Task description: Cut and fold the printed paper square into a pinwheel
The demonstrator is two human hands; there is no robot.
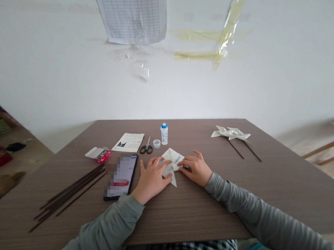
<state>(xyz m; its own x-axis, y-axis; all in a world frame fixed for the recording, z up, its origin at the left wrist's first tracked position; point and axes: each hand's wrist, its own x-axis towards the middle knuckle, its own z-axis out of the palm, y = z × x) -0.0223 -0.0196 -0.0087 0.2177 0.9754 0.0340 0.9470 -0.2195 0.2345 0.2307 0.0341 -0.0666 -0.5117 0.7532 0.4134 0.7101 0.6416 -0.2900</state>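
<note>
A printed paper pinwheel (170, 155), its pointed flaps partly folded, lies on the table between my hands. My left hand (153, 178) rests over its left side with fingers spread, thumb and fingertips touching the paper. At the right edge, my right hand (197, 169) pinches a flap between thumb and fingers, covering part of it. Just beyond stand a small white bottle with a blue cap (164, 134) and a small clear round tub (156, 143). Scissors with black handles (146, 148) lie beside the tub.
A phone (121, 176) lies left of my left hand. Dark thin sticks (72, 189) and an opened small red-and-white box (98, 155) are farther left. Printed paper sheets (128, 142) lie near the scissors. Two pinwheels on sticks (231, 133) rest at the back right of the table (196, 222).
</note>
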